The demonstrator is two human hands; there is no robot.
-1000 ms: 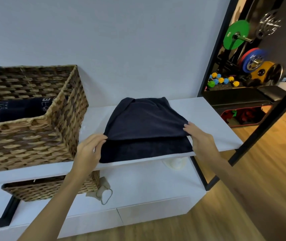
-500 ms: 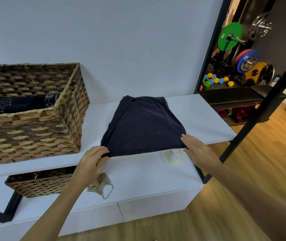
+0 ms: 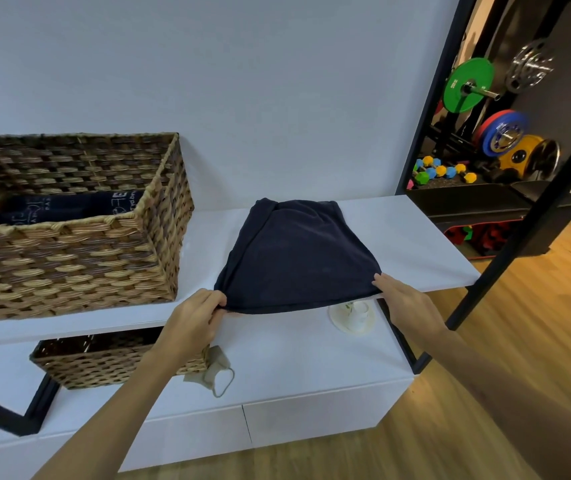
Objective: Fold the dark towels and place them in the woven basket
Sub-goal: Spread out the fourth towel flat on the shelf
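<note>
A dark navy towel (image 3: 294,258), folded over on itself, lies flat on a white table (image 3: 412,237), its near edge level with the table's front edge. The left hand (image 3: 194,320) pinches the towel's near left corner with curled fingers and thumb. The right hand (image 3: 409,303) lies at the near right corner with its fingers fairly straight against the cloth; whether the thumb grips the edge from beneath cannot be told. To the left on the same table stands a large woven basket (image 3: 69,265), apart from the towel, and inside it lie folded dark towels with pale lettering (image 3: 65,206). Below the table, on a lower white cabinet (image 3: 294,362), sit a smaller woven basket (image 3: 104,362), a beige strap (image 3: 214,372) and a small pale dish (image 3: 351,315). Through a dark doorway on the right, coloured weight plates (image 3: 467,85) and small dumbbells (image 3: 440,171) are visible above a wooden floor (image 3: 519,341).
</note>
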